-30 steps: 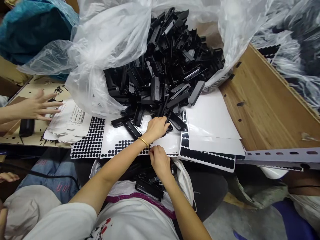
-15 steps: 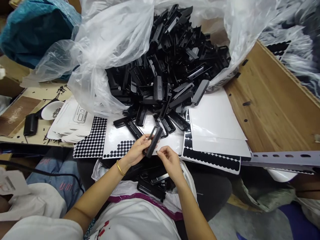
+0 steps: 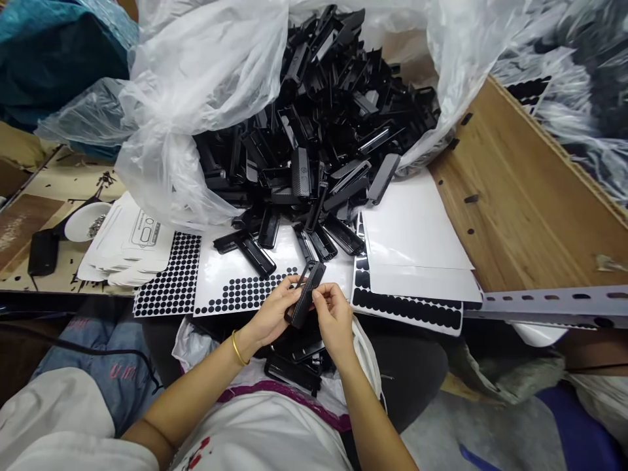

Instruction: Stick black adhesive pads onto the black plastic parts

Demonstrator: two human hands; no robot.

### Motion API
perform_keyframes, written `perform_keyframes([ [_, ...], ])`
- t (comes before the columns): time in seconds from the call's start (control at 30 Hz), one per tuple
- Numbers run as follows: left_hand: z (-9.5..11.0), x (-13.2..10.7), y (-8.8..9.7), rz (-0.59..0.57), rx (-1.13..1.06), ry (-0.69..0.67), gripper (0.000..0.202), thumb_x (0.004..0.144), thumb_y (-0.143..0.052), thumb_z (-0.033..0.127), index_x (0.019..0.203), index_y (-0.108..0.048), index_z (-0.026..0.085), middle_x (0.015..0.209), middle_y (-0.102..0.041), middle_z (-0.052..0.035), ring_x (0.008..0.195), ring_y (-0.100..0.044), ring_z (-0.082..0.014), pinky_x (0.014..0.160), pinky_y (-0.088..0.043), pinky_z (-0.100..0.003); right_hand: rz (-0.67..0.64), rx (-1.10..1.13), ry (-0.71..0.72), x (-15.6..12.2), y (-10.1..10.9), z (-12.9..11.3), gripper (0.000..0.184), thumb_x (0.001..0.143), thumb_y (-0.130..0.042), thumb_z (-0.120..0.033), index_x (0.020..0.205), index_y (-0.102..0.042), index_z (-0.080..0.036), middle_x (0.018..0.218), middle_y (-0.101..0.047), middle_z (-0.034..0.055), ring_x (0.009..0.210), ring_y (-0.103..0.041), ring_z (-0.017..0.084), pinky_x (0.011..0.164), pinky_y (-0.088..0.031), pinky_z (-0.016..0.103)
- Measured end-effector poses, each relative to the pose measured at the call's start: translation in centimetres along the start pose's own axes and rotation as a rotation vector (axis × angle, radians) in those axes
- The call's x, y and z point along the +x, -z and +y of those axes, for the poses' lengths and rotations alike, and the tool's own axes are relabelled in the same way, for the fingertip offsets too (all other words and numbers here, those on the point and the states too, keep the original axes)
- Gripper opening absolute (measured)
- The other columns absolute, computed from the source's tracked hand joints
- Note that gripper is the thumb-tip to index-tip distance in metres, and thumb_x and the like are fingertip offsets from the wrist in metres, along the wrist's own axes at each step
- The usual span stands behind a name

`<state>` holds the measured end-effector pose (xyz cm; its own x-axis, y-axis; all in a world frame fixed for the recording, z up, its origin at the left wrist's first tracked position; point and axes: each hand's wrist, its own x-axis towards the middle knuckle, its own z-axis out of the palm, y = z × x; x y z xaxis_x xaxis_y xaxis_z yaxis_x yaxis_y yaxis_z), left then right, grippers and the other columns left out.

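Note:
My left hand (image 3: 272, 314) grips a long black plastic part (image 3: 305, 294) near the table's front edge, tilted upward to the right. My right hand (image 3: 335, 313) pinches the same part from its right side, fingertips pressed on it. Under both hands, in my lap, a white bag (image 3: 366, 356) holds more black parts (image 3: 294, 366). Beyond the hands lie sheets of black round stickers (image 3: 245, 291) on white backing. A big heap of black parts (image 3: 324, 124) spills from a clear plastic bag (image 3: 206, 85) onto the table.
White backing sheets (image 3: 417, 235) lie at right on the wooden table (image 3: 515, 196). A stack of printed white cards (image 3: 130, 242), a small white bowl (image 3: 83, 222) and a black device (image 3: 42, 252) sit at left. A grey perforated metal bar (image 3: 549, 304) runs along the right edge.
My left hand picked a black part from the pile and drew it back toward me. My right hand rose from the lap bag and closed on the part. Another person's hand at left is gone.

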<state>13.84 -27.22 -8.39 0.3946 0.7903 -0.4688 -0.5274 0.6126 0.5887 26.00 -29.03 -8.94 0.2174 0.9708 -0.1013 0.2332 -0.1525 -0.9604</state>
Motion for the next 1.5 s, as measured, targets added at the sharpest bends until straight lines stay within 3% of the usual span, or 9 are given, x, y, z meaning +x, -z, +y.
perform_keyframes([
  [0.37,-0.5,-0.1,-0.5,0.034,0.174,-0.134,0.035,0.073,-0.068,0.038,0.097,-0.053,0.020,0.073,-0.059,0.0038,0.068,-0.054,-0.0082,0.065,-0.041,-0.019,0.001,-0.221,0.205,0.3,0.2,0.0,0.007,0.081,-0.044,-0.020,0.074,-0.045,-0.022,0.070,-0.053,-0.0005,0.060,-0.050,0.014,0.056,-0.039,0.026],
  [0.57,-0.7,0.2,0.0,-0.015,0.227,-0.072,0.032,0.075,-0.066,0.039,0.098,-0.054,0.021,0.087,-0.063,0.0016,0.076,-0.056,-0.0090,0.071,-0.042,-0.020,-0.025,-0.224,0.191,0.0,0.4,0.6,0.009,0.083,-0.043,-0.021,0.075,-0.044,-0.022,0.071,-0.053,0.0003,0.062,-0.052,0.015,0.058,-0.041,0.027],
  [0.7,-0.7,0.6,0.5,-0.042,0.187,-0.002,0.027,0.074,-0.068,0.032,0.095,-0.056,0.019,0.086,-0.064,0.0011,0.074,-0.059,-0.0093,0.070,-0.044,-0.019,0.009,-0.207,0.153,-0.6,0.3,0.9,0.007,0.084,-0.045,-0.023,0.090,-0.045,-0.022,0.071,-0.053,-0.0011,0.058,-0.051,0.014,0.057,-0.042,0.027],
  [0.8,-0.7,0.9,0.7,-0.044,0.132,0.079,0.020,0.077,-0.065,0.031,0.085,-0.053,0.017,0.085,-0.066,-0.0017,0.075,-0.064,-0.0125,0.072,-0.049,-0.024,0.079,-0.252,0.170,-1.2,2.0,1.1,0.008,0.085,-0.046,-0.024,0.093,-0.046,-0.022,0.072,-0.054,-0.0009,0.059,-0.052,0.014,0.058,-0.043,0.027],
  [0.9,-0.7,1.2,0.7,-0.047,0.107,0.108,0.020,0.082,-0.059,0.034,0.083,-0.051,0.016,0.096,-0.067,-0.0072,0.084,-0.067,-0.0171,0.079,-0.052,-0.032,0.201,-0.451,0.234,-2.0,5.5,1.7,0.008,0.087,-0.047,-0.026,0.080,-0.050,-0.022,0.074,-0.054,0.0013,0.064,-0.052,0.015,0.060,-0.042,0.027],
  [1.0,-1.0,1.6,0.3,-0.081,0.095,0.136,0.019,0.084,-0.057,0.032,0.090,-0.054,0.014,0.100,-0.068,-0.0105,0.086,-0.067,-0.0184,0.080,-0.053,-0.033,0.280,-0.688,0.267,-2.5,8.9,2.8,0.011,0.087,-0.047,-0.030,0.083,-0.053,-0.021,0.077,-0.054,0.0039,0.068,-0.052,0.017,0.060,-0.041,0.029],
  [1.1,-1.9,2.5,-0.5,-0.147,0.060,0.162,0.020,0.084,-0.057,0.031,0.093,-0.056,0.013,0.102,-0.068,-0.0124,0.090,-0.067,-0.0202,0.082,-0.052,-0.035,0.240,-0.855,0.306,-2.5,10.3,3.9,0.015,0.089,-0.042,-0.028,0.084,-0.055,-0.021,0.080,-0.054,0.0061,0.073,-0.053,0.020,0.060,-0.040,0.030],
  [1.33,-4.1,5.1,-1.3,-0.191,0.091,0.196,0.023,0.080,-0.063,0.032,0.094,-0.061,0.014,0.103,-0.068,-0.0100,0.095,-0.064,-0.0169,0.086,-0.049,-0.029,0.079,-1.065,0.424,-1.5,10.0,4.0,0.023,0.091,-0.036,-0.021,0.076,-0.053,-0.021,0.074,-0.052,0.0058,0.069,-0.048,0.019,0.063,-0.037,0.031],
  [1.5,-3.7,4.9,-1.1,-0.220,0.102,0.204,0.026,0.076,-0.067,0.035,0.090,-0.059,0.015,0.100,-0.068,-0.0092,0.091,-0.065,-0.0179,0.085,-0.049,-0.032,-0.211,-0.884,0.444,-1.5,8.5,2.7,0.020,0.087,-0.039,-0.018,0.071,-0.051,-0.021,0.070,-0.051,0.0041,0.066,-0.049,0.018,0.063,-0.038,0.030],
])
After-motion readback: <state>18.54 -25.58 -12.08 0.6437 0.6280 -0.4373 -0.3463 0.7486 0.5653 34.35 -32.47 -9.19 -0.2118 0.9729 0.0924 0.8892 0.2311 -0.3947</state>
